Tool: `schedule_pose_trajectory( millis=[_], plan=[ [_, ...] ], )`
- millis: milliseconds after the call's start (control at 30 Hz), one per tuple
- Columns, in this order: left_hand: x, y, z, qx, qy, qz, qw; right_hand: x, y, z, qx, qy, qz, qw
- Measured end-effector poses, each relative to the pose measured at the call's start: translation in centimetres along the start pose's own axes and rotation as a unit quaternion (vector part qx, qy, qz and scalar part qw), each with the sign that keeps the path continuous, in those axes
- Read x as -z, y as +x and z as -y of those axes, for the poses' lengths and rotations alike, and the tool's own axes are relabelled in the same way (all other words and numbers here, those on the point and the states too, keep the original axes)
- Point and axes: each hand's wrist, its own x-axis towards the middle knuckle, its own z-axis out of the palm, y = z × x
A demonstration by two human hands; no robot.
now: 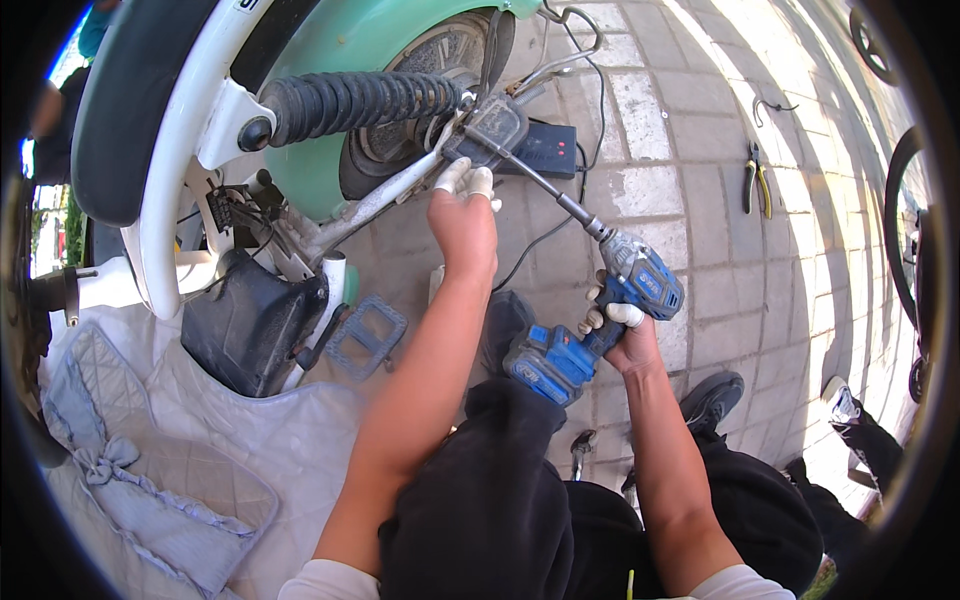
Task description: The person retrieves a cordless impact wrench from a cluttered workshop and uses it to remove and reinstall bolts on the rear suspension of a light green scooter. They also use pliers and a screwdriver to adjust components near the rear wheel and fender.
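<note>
My right hand (636, 348), with white covers on the fingertips, grips the handle of a blue cordless impact wrench (640, 270). Its battery sits low, by my knee. From the wrench a long socket extension (545, 185) runs up and left to a dark part (498, 122) by the rear wheel (430, 60) of a mint-green and white two-wheeler. My left hand (465, 215), also with covered fingertips, is bunched closed just below that part, at the end of the white frame tube (395, 185). What its fingers hold, if anything, is hidden.
A ribbed black shock absorber (360, 108) crosses above my left hand. Behind the extension lies a black box (550, 150) with a cable. Pliers (757, 182) rest on the paving at right. A blue-grey pedal (367, 337) and a quilted cover (220, 460) are at left.
</note>
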Motion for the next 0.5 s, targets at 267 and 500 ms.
schedule_pose_trajectory(
  millis=[267, 500],
  plan=[
    [0.5, 3.2, 1.8, 0.133, -0.102, -0.011, 0.986, 0.9, 1.3, -3.1, -0.082, 0.171, 0.1, 0.977],
    [0.1, 2.4, 2.5, 0.122, -0.078, 0.019, 0.989, 0.9, 0.6, -4.4, -0.041, 0.159, 0.073, 0.984]
  ],
)
